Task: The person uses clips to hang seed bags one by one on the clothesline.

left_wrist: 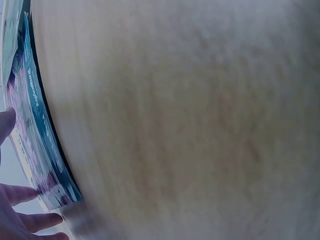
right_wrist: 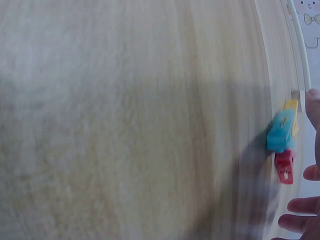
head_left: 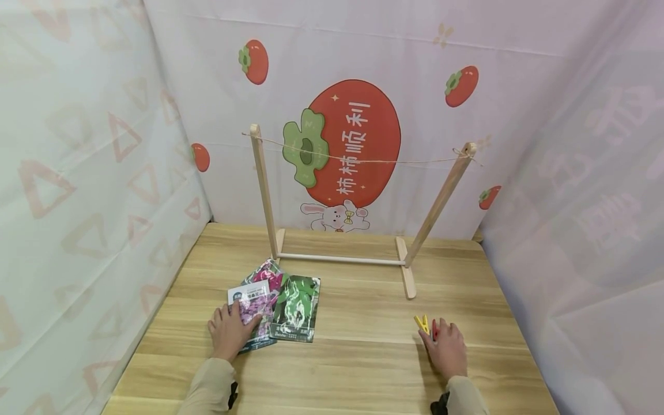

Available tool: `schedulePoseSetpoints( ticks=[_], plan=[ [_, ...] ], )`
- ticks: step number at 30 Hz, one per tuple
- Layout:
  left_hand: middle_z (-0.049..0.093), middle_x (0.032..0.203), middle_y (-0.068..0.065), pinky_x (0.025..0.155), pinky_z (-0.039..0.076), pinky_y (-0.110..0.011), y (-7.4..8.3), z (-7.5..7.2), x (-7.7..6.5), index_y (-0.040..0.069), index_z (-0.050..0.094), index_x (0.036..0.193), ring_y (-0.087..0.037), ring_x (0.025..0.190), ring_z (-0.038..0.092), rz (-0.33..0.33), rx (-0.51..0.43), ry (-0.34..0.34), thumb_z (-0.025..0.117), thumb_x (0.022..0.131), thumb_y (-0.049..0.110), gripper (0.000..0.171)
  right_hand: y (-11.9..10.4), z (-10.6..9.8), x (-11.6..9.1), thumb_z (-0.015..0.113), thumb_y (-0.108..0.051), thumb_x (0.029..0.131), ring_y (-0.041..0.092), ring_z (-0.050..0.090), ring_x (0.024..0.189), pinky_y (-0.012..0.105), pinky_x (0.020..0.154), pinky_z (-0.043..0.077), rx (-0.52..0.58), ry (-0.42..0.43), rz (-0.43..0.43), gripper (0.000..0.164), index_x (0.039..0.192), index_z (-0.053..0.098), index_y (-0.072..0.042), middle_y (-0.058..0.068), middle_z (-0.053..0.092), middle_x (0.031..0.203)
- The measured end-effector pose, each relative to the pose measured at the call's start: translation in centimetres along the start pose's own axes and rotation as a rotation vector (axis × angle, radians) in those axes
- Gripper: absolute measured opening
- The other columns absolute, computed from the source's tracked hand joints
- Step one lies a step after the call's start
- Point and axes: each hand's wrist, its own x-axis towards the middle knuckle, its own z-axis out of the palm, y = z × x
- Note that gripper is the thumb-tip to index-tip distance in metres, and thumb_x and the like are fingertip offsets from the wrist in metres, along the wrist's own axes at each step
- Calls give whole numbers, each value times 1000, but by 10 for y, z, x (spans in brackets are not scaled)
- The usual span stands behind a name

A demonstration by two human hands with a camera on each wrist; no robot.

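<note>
Head view: The left hand [head_left: 231,332] rested, fingers spread, on a white-topped, purple-flowered flat packet [head_left: 255,289] toward the tabletop's [head_left: 353,369] left edge. Beneath this packet, a teal-edged packet [head_left: 260,344] showed at the near side; a glossy magenta-flowered packet [head_left: 270,275] stuck out at the far side. A glossy dark-green leaf-print packet [head_left: 297,305] lay just beside them, toward the middle. The right hand [head_left: 448,350], nearer the right edge, had slightly bent fingers at a yellow clothespin [head_left: 423,324] and a red clothespin [head_left: 434,329]. Toward the far edge stood a pale wooden two-post stand [head_left: 264,190] with a thin tan string [head_left: 384,161] tied between its post tops.

Left wrist view: Thumb and fingers were well apart over the packets, not clenched; contact of each fingertip could not be told.

Right wrist view: Fingers were parted, with no grip visible. A teal clothespin [right_wrist: 281,132] overlapped the yellow one; the red lay against it.
</note>
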Motion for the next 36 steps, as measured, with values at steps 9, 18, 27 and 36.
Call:
schedulePoseSetpoints(
  ticks=[9,18,27,36],
  plan=[
    [38,140,-38,103,24,-72,-3,-1,2,-5,36,144,-56,131,30,-9,-15,35,66,86,53,87,19,-2,0,49,-46,98,60,31,129,69,106,28,63,-51,85,77,144,28,12,45,30,140],
    [36,143,-38,106,21,-71,-3,-1,3,-5,32,146,-56,133,28,-50,-81,-1,64,88,52,88,29,7,1,46,-57,97,58,30,130,68,109,26,10,-30,111,80,141,36,9,42,31,141],
    [39,143,-35,107,24,-69,-3,1,6,-4,35,145,-55,132,32,-82,-132,50,68,86,46,85,28,14,1,45,-57,97,58,30,130,70,106,26,9,12,96,74,138,44,4,42,32,140],
    [41,140,-36,106,26,-68,-5,2,9,-5,35,145,-55,130,35,-80,-142,66,70,86,40,82,27,13,5,42,-52,100,58,29,131,69,108,26,4,20,135,67,139,44,3,41,30,142]
  ],
)
